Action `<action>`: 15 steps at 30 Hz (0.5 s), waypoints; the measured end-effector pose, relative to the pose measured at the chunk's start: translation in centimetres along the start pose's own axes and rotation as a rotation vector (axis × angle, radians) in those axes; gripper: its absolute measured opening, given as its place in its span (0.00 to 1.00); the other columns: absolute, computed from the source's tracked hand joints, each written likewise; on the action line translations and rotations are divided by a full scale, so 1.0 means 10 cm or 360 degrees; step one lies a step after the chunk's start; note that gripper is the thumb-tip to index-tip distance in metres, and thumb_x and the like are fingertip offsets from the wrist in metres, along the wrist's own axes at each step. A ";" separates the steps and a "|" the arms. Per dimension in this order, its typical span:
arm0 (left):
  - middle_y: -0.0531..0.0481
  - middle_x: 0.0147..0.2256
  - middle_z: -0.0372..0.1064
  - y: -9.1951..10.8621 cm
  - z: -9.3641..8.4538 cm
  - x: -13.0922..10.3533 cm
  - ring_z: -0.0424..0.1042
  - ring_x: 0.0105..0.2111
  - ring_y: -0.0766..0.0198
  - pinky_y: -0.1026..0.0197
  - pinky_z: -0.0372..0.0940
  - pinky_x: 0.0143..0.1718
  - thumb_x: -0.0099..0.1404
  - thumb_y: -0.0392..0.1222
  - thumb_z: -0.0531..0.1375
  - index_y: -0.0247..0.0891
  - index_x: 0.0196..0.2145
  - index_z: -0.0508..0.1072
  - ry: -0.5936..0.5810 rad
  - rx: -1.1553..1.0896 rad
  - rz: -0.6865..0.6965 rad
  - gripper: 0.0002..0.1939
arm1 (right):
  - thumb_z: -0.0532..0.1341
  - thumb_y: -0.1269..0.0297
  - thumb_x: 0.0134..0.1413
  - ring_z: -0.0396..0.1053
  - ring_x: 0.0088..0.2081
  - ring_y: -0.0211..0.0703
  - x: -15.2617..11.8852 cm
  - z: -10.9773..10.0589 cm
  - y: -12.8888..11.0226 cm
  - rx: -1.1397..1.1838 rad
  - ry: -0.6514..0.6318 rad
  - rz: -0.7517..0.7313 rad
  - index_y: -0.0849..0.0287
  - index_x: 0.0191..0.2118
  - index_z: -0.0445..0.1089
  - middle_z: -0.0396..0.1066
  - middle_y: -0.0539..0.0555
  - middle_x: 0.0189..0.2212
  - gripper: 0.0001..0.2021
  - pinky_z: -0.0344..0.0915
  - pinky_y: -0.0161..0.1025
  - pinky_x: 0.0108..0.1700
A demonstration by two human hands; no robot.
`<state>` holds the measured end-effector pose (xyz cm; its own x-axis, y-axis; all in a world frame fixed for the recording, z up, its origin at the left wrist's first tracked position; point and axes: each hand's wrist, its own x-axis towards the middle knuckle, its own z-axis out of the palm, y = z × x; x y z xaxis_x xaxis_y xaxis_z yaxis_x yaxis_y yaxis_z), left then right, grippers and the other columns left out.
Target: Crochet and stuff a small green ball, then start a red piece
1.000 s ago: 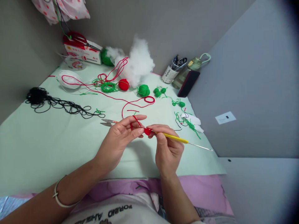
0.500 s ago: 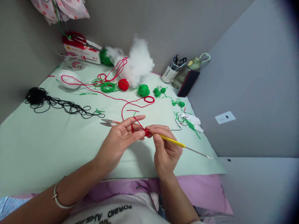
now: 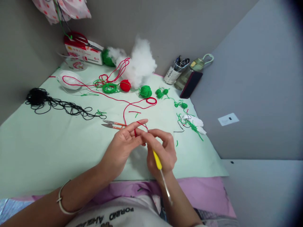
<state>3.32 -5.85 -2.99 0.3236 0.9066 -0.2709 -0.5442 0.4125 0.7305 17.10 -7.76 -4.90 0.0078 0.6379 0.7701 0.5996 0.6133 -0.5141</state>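
Red yarn (image 3: 124, 111) runs from the table up over the raised index finger of my left hand (image 3: 125, 142) and around its other fingers. My left thumb and fingers are pinched together; the small red piece seen there earlier is now hidden behind the fingers. My right hand (image 3: 162, 151) is closed around a crochet hook with a yellow handle (image 3: 157, 160), its metal rear end slanting down toward my wrist. The hook's upper metal tip meets the red yarn beside my left index finger. Both hands touch at the fingertips.
Thread snips (image 3: 112, 125) lie just beyond my left hand. Farther back are black yarn (image 3: 38, 97), a red ball (image 3: 125, 85), a green ball (image 3: 145, 91) and white stuffing (image 3: 140, 63). A pen cup (image 3: 172, 74), bottle (image 3: 183, 77) and phone (image 3: 191, 84) stand back right.
My right hand has turned and shifted slightly left, swinging the hook's rear end from pointing right to pointing down toward me. Its fingers now cover the red piece. My left hand has moved slightly.
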 end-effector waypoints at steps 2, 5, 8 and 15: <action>0.51 0.35 0.74 -0.01 0.00 0.01 0.70 0.34 0.68 0.65 0.68 0.41 0.61 0.39 0.72 0.39 0.51 0.82 -0.0027 -0.0139 -0.0126 0.20 | 0.61 0.76 0.64 0.77 0.42 0.44 -0.01 0.01 0.00 0.0021 0.0065 -0.0017 0.48 0.52 0.78 0.76 0.55 0.43 0.18 0.76 0.43 0.40; 0.50 0.37 0.74 0.03 -0.02 0.03 0.70 0.33 0.70 0.68 0.69 0.40 0.62 0.35 0.70 0.38 0.49 0.83 -0.0031 -0.0248 -0.0183 0.17 | 0.60 0.73 0.66 0.76 0.37 0.43 0.03 -0.02 0.00 0.0313 0.0135 0.0333 0.51 0.46 0.79 0.77 0.54 0.38 0.12 0.76 0.43 0.37; 0.50 0.37 0.74 0.08 -0.06 0.05 0.70 0.33 0.71 0.69 0.69 0.41 0.63 0.34 0.69 0.38 0.48 0.84 -0.0021 -0.0236 -0.0143 0.15 | 0.60 0.67 0.67 0.74 0.31 0.40 0.09 -0.07 0.01 0.0660 0.0203 0.0654 0.54 0.41 0.79 0.76 0.53 0.34 0.08 0.75 0.42 0.34; 0.54 0.32 0.73 0.04 -0.06 0.03 0.69 0.33 0.71 0.69 0.66 0.42 0.63 0.37 0.70 0.42 0.51 0.82 -0.0053 -0.0005 0.0026 0.17 | 0.61 0.65 0.68 0.73 0.27 0.36 0.12 -0.09 0.05 0.1033 0.0128 0.0883 0.55 0.39 0.79 0.76 0.52 0.33 0.08 0.73 0.38 0.31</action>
<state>2.71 -5.33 -3.14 0.3403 0.9098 -0.2376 -0.5521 0.3978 0.7327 18.16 -7.10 -3.88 0.2361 0.9046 0.3548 -0.0845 0.3828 -0.9199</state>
